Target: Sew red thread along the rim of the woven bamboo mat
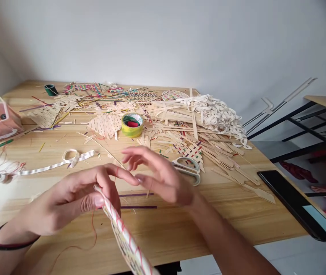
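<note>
My left hand [77, 194] pinches the edge of a flat woven piece [122, 236], seen nearly edge-on and tilted down toward me. Along that edge runs a white binding strip, wrapped with slanting red stitches. A fine red thread [95, 229] hangs below the hand and curves over the table; a bit of red crosses my left index finger. My right hand [159, 175] is just to the right, its fingers apart and its thumb tip at my left index fingertip. No needle can be made out.
Behind the hands lie a roll of yellow tape [132, 131], woven scraps [104, 125], and a bundle of flat strips with curly white ribbon [214, 110]. Scissors [188, 168] rest beyond my right hand. A phone [297, 202] lies by the right edge, a pink bin [0, 122] at left.
</note>
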`<state>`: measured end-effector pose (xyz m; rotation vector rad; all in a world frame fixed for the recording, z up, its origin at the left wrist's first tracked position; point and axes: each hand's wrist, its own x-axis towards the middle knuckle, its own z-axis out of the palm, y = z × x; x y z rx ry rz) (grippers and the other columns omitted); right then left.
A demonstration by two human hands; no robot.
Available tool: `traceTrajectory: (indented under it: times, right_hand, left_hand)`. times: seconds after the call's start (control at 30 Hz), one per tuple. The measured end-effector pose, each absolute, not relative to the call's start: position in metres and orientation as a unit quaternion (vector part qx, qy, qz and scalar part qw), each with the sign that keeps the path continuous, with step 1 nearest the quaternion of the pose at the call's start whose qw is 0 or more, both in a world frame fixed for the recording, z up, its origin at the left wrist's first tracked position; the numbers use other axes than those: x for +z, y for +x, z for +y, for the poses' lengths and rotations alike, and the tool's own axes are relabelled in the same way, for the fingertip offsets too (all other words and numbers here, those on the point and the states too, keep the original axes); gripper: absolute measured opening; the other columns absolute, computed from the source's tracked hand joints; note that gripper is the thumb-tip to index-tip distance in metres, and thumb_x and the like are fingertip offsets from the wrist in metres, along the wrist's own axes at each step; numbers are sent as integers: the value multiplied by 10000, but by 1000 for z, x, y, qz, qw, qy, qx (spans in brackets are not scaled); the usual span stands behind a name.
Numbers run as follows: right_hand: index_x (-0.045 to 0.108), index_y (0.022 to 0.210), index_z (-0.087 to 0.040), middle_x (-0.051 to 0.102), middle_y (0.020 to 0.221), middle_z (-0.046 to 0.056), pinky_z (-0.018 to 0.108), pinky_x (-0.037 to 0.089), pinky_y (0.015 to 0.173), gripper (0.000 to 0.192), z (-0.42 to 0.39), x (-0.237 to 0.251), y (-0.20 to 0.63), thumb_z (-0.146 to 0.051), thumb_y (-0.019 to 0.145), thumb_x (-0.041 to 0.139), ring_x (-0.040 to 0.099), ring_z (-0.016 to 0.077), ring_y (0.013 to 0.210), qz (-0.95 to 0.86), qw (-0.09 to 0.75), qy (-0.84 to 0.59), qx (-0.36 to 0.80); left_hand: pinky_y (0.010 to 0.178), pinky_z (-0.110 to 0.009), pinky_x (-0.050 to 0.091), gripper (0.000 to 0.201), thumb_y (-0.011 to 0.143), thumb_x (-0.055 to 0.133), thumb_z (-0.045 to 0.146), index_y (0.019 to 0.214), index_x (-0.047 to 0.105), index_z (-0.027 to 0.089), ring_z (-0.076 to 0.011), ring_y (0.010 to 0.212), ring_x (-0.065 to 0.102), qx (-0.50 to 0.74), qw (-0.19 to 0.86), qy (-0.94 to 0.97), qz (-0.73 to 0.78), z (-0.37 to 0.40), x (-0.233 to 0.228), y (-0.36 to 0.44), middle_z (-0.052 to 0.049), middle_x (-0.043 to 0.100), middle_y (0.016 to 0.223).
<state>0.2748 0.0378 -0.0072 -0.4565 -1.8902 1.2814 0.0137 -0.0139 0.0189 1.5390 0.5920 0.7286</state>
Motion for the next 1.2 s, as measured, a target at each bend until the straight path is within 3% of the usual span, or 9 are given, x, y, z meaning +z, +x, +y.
traceTrajectory:
  times: [0.1, 0.17, 0.3, 0.43, 0.57, 0.7, 0.77, 0.9, 1.2]
  right_hand:
    - [543, 1492, -191, 633, 1475, 157, 439, 509, 1138, 521, 33, -5, 270, -195, 980, 637, 633, 232, 1308, -768, 334, -129, 531]
    - [537, 1480, -171, 664, 1434, 173, 432, 539, 1106, 512, 32, -5, 269, -164, 976, 623, 659, 234, 1295, -761, 296, -122, 565]
    - [651, 1308, -135, 760, 1062, 108, 313, 600, 866, 327, 33, -9, 269, -249, 1003, 669, 737, 180, 965, -700, 255, -136, 653]
    - [742, 1023, -128, 656, 782, 6, 220, 494, 678, 220, 39, -8, 275, -336, 1035, 670, 591, 103, 709, -688, 243, -184, 658]
    - [759, 917, -138, 647, 769, 2, 214, 402, 600, 272, 48, -4, 283, -367, 1036, 674, 498, 90, 655, -698, 275, -202, 629]
    - [788, 913, -155, 633, 732, -6, 228, 357, 555, 325, 55, -8, 290, -437, 1033, 679, 448, 90, 603, -694, 315, -241, 601]
    - [806, 913, -166, 627, 734, -5, 240, 326, 534, 342, 57, -12, 294, -471, 1019, 693, 426, 94, 588, -696, 331, -276, 574]
    - [816, 877, -179, 589, 713, -5, 262, 274, 514, 360, 60, -15, 299, -523, 961, 751, 372, 99, 567, -659, 376, -344, 553]
    - [779, 807, -171, 332, 528, -81, 268, 181, 495, 393, 68, -11, 299, -544, 775, 899, 247, 90, 502, -564, 482, -429, 515]
  left_hand:
    - [836, -398, 652, 163, 1082, 531, 268, 1064, 693, 285, -258, 882, 781, 283, 636, 673, 248, -14, 17, 11, -94, 797, 1039]
    - [846, -425, 653, 187, 1059, 534, 261, 1054, 716, 303, -270, 845, 775, 265, 637, 679, 252, -13, 17, 10, -100, 808, 1029]
    - [874, -472, 654, 207, 1047, 545, 312, 1024, 749, 338, -317, 961, 765, 266, 634, 677, 261, -13, 22, 12, -106, 812, 976]
    - [967, -525, 626, 216, 1054, 563, 339, 993, 767, 306, -373, 1275, 681, 276, 625, 674, 281, -14, 23, 14, -152, 789, 1080]
    - [793, -423, 659, 221, 1066, 556, 295, 992, 762, 263, -378, 1265, 699, 282, 663, 635, 279, -14, 21, 13, -187, 736, 1310]
    - [932, -467, 622, 217, 1088, 537, 305, 1011, 732, 249, -367, 1436, 581, 298, 668, 635, 248, -13, 19, 16, -168, 791, 971]
    - [952, -457, 601, 204, 1093, 535, 304, 999, 702, 235, -351, 1462, 556, 304, 668, 636, 238, -11, 18, 18, -167, 794, 985]
    - [949, -393, 567, 178, 1083, 568, 270, 951, 655, 189, -312, 1333, 659, 351, 648, 629, 248, -5, 12, 20, -186, 741, 1327]
    - [955, -398, 556, 173, 1080, 599, 261, 926, 603, 182, -269, 1212, 740, 393, 676, 586, 210, 0, 4, 22, -183, 779, 1299]
